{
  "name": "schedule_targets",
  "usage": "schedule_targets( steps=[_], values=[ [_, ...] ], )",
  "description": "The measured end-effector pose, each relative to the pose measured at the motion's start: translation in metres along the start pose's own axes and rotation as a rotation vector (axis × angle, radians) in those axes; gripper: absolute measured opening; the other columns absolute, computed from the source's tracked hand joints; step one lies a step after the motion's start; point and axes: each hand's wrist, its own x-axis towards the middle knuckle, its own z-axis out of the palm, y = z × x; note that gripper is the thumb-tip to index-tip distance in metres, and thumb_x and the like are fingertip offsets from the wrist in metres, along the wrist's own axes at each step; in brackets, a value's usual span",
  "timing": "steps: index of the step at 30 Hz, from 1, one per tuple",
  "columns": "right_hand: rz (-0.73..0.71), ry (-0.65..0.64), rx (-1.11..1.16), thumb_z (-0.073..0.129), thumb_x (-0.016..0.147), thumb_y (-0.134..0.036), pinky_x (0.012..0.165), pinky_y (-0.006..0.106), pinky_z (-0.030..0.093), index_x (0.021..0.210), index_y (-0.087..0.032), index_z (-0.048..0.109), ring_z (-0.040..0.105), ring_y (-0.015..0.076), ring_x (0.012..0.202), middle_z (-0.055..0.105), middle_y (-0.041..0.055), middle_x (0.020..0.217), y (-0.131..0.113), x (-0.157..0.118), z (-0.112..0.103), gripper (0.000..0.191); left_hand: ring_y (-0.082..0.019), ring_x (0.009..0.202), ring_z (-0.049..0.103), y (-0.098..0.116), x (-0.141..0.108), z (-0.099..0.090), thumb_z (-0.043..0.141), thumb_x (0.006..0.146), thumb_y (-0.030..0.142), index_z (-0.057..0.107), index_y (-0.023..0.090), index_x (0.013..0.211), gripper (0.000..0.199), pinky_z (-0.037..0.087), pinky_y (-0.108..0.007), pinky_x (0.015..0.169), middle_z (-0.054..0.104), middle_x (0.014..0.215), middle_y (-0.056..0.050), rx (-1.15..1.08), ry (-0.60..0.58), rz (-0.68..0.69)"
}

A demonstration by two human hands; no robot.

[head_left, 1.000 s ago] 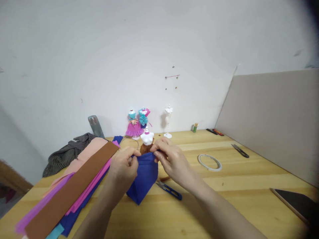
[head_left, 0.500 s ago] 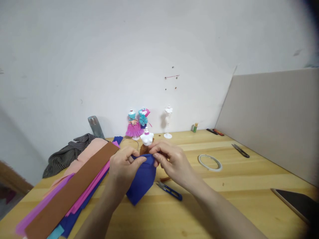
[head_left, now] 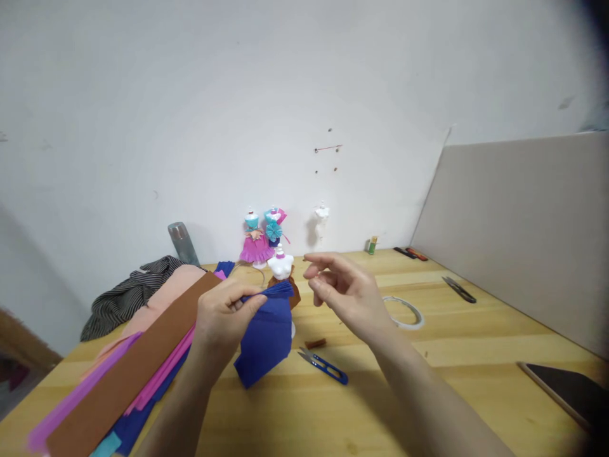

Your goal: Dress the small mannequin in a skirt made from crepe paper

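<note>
My left hand [head_left: 226, 317] pinches the folded top edge of a blue sheet [head_left: 266, 339], which hangs down over the wooden table. To its right, my right hand [head_left: 345, 292] is raised with thumb and fingers apart, touching nothing. Behind the sheet stands a small white mannequin [head_left: 280, 265] with a purple neck band and a brown ruffled piece [head_left: 295, 295] around it; the sheet covers much of its lower part. Blue-handled snips [head_left: 324, 366] lie below my right hand, beside a small brown scrap [head_left: 315, 343].
Brown, pink and blue strips [head_left: 137, 355] and a striped cloth [head_left: 124, 295] lie at the left, near a bottle [head_left: 183, 242]. Dressed mannequins [head_left: 255, 244] and a bare one [head_left: 321, 222] stand by the wall. At right are a tape roll [head_left: 419, 317], black snips [head_left: 459, 289] and a dark tablet-like object [head_left: 566, 387].
My right hand has let go of the blue sheet and moved right and slightly up, its fingers parting. My left hand, still gripping the sheet, has shifted slightly left.
</note>
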Motion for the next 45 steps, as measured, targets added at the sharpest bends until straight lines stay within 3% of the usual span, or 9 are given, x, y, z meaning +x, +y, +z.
schedule_targets(
  steps=[6, 12, 15, 20, 23, 25, 27, 34, 45],
  values=[
    [-0.106, -0.176, -0.229, 0.077, 0.068, -0.021, 0.060, 0.026, 0.047, 0.122, -0.025, 0.055, 0.053, 0.0131, 0.071, 0.057, 0.0027, 0.094, -0.003, -0.004, 0.005, 0.059, -0.010, 0.054, 0.057, 0.007, -0.001, -0.001, 0.067, 0.076, 0.015, 0.073, 0.018, 0.070, 0.009, 0.043, -0.019, 0.052, 0.065, 0.060, 0.000, 0.025, -0.047, 0.114],
    [-0.201, -0.238, -0.166, 0.077, 0.068, -0.013, 0.090, 0.038, 0.046, 0.090, -0.021, 0.064, 0.054, 0.0237, 0.112, 0.057, 0.0083, 0.119, -0.001, -0.008, 0.016, 0.026, -0.012, 0.059, 0.060, 0.016, -0.004, 0.002, 0.066, 0.078, 0.012, 0.072, 0.017, 0.071, 0.011, 0.044, -0.020, 0.055, 0.066, 0.064, -0.001, -0.015, -0.170, 0.190],
    [-0.180, -0.236, -0.056, 0.075, 0.074, -0.018, 0.086, 0.035, 0.048, 0.071, -0.019, 0.065, 0.060, 0.0200, 0.101, 0.062, 0.0065, 0.106, 0.002, -0.009, 0.018, 0.010, -0.011, 0.057, 0.058, 0.018, -0.004, 0.003, 0.065, 0.079, 0.012, 0.071, 0.016, 0.068, 0.013, 0.043, -0.021, 0.053, 0.064, 0.061, -0.001, -0.073, -0.224, 0.199],
    [-0.158, -0.248, 0.064, 0.078, 0.072, -0.026, 0.073, 0.032, 0.050, 0.060, -0.019, 0.066, 0.062, 0.0164, 0.078, 0.065, 0.0026, 0.079, 0.005, -0.007, 0.017, 0.018, -0.010, 0.054, 0.056, 0.018, -0.002, 0.001, 0.066, 0.078, 0.012, 0.070, 0.016, 0.066, 0.014, 0.042, -0.019, 0.050, 0.062, 0.059, -0.001, -0.166, -0.288, 0.197],
    [-0.178, -0.207, 0.093, 0.074, 0.076, -0.025, 0.078, 0.034, 0.051, 0.078, -0.022, 0.073, 0.063, 0.0200, 0.093, 0.068, 0.0063, 0.099, 0.003, -0.003, 0.006, 0.003, -0.010, 0.055, 0.057, 0.016, -0.001, -0.004, 0.068, 0.078, 0.013, 0.070, 0.016, 0.067, 0.012, 0.044, -0.019, 0.051, 0.063, 0.060, -0.001, -0.144, -0.284, 0.184],
    [-0.224, -0.050, 0.076, 0.069, 0.080, -0.024, 0.078, 0.034, 0.051, 0.094, -0.024, 0.072, 0.062, 0.0205, 0.098, 0.064, 0.0078, 0.113, 0.000, -0.001, -0.005, 0.015, -0.011, 0.058, 0.059, 0.013, 0.000, -0.010, 0.068, 0.078, 0.013, 0.071, 0.017, 0.069, 0.010, 0.046, -0.020, 0.055, 0.066, 0.062, -0.001, -0.095, -0.222, 0.183],
    [-0.216, 0.037, 0.075, 0.067, 0.080, -0.024, 0.069, 0.031, 0.051, 0.106, -0.024, 0.068, 0.062, 0.0170, 0.083, 0.066, 0.0070, 0.101, -0.004, -0.001, -0.014, 0.026, -0.011, 0.061, 0.061, 0.010, 0.002, -0.014, 0.067, 0.078, 0.012, 0.071, 0.017, 0.071, 0.010, 0.047, -0.020, 0.058, 0.068, 0.065, -0.001, -0.035, -0.137, 0.201],
    [0.272, -0.296, 0.113, 0.072, 0.068, -0.017, 0.043, 0.019, 0.040, 0.132, -0.020, 0.047, 0.049, 0.0077, 0.047, 0.056, -0.0076, 0.059, -0.011, -0.010, 0.011, 0.069, -0.010, 0.063, 0.061, 0.008, 0.003, -0.016, 0.066, 0.079, 0.010, 0.071, 0.018, 0.073, 0.011, 0.047, -0.019, 0.060, 0.068, 0.066, 0.001, 0.077, -0.067, 0.259],
    [0.377, -0.156, 0.338, 0.074, 0.064, -0.029, 0.032, 0.016, 0.036, 0.079, -0.018, 0.058, 0.046, 0.0051, 0.033, 0.060, -0.0065, 0.050, 0.001, -0.011, 0.032, 0.025, -0.012, 0.063, 0.063, 0.009, -0.003, -0.003, 0.063, 0.081, 0.015, 0.071, 0.018, 0.072, 0.012, 0.048, -0.021, 0.059, 0.070, 0.068, -0.002, 0.083, -0.133, 0.221]
  ],
)
